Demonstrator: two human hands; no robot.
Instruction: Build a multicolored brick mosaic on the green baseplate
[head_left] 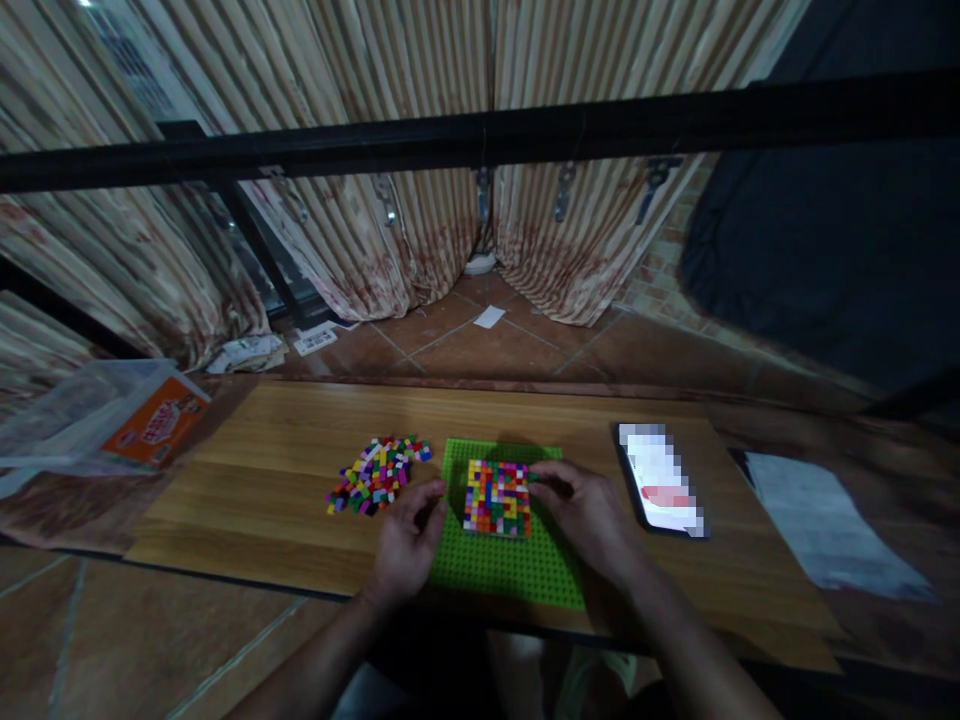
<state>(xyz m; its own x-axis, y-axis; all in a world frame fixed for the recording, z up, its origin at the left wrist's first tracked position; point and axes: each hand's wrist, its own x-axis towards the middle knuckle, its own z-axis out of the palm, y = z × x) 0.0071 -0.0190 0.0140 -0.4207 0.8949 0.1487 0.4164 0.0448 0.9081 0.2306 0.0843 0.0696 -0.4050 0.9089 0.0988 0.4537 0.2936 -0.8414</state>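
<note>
A green studded baseplate (510, 575) lies on the wooden table. On its upper middle sits a square block of many-coloured toy bricks (498, 498), packed side by side. My right hand (589, 505) is at the block's upper right edge, thumb and index finger closed on what looks like a small dark green brick (534, 477). My left hand (409, 540) hovers by the plate's left edge, fingers loosely curled, thumb a little apart from them, with nothing visible in it. Just beyond it, a pile of loose coloured bricks (382, 470) spreads over the table.
A phone (660, 480) with a lit screen lies on the wooden table (277, 460), right of the plate. Paper sheets (832, 525) lie farther right. At the left stands a clear plastic box (82, 410) with an orange label. A black metal rail (450, 140) crosses before the curtains.
</note>
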